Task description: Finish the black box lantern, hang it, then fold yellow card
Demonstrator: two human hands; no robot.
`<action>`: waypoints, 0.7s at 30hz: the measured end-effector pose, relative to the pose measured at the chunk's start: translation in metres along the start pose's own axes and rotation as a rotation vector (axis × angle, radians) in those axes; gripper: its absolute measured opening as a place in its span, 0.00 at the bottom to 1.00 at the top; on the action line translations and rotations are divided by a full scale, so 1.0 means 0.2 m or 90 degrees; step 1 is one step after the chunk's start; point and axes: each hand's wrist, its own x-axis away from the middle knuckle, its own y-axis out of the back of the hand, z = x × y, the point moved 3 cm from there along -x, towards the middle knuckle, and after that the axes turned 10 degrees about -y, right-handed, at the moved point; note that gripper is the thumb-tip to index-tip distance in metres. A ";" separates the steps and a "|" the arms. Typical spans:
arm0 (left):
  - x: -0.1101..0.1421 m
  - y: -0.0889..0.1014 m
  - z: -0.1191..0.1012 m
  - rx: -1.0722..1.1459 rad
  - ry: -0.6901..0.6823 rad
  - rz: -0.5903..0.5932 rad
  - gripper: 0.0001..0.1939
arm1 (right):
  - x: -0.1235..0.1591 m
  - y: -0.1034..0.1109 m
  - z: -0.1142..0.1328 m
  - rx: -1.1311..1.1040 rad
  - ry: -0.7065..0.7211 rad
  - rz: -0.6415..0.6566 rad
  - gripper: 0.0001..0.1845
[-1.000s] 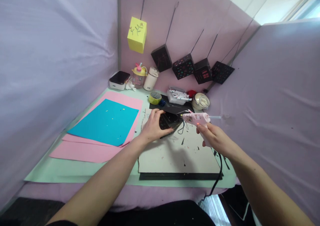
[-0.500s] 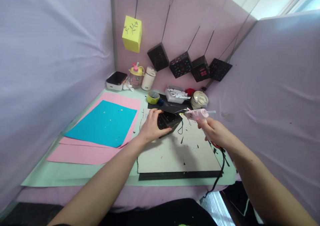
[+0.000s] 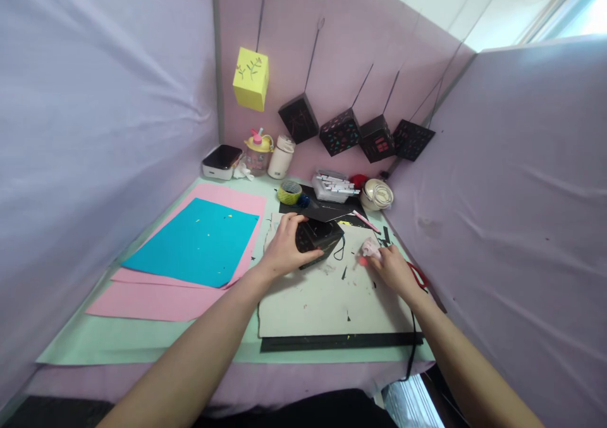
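Note:
My left hand (image 3: 283, 247) is wrapped round a small black paper box (image 3: 318, 237) with cut-out patterns and holds it down on the white work board (image 3: 332, 301). My right hand (image 3: 392, 270) rests low on the board's right side with its fingers closed on a pink glue gun (image 3: 370, 249), whose red light glows at the hand's left. The gun's black cord (image 3: 413, 339) runs down off the table's front edge.
Blue paper (image 3: 194, 241) lies on pink sheets (image 3: 156, 298) at left. At the back stand a tape roll (image 3: 289, 192), a marker tray (image 3: 334, 186), a jar (image 3: 378, 194), bottles (image 3: 258, 153) and a white case (image 3: 220, 161). A yellow lantern (image 3: 251, 78) and several black lanterns (image 3: 339, 131) hang on the wall.
My right hand has brought the glue gun down from mid-air onto the right side of the board. My left hand has kept its hold on the black box.

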 end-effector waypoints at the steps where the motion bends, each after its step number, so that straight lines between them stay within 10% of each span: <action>1: 0.00 0.00 0.00 0.001 -0.003 0.001 0.35 | 0.00 -0.01 -0.01 -0.003 0.003 0.011 0.18; 5: -0.01 0.00 0.01 0.006 -0.011 0.007 0.35 | 0.02 0.05 0.01 -0.005 0.022 0.043 0.22; 12: -0.01 0.00 -0.01 0.013 -0.027 0.004 0.35 | 0.04 0.46 0.42 -0.273 0.251 -0.218 0.28; 21: 0.02 -0.04 0.04 0.045 0.027 -0.034 0.42 | 0.05 0.38 0.64 -0.189 0.403 -0.128 0.27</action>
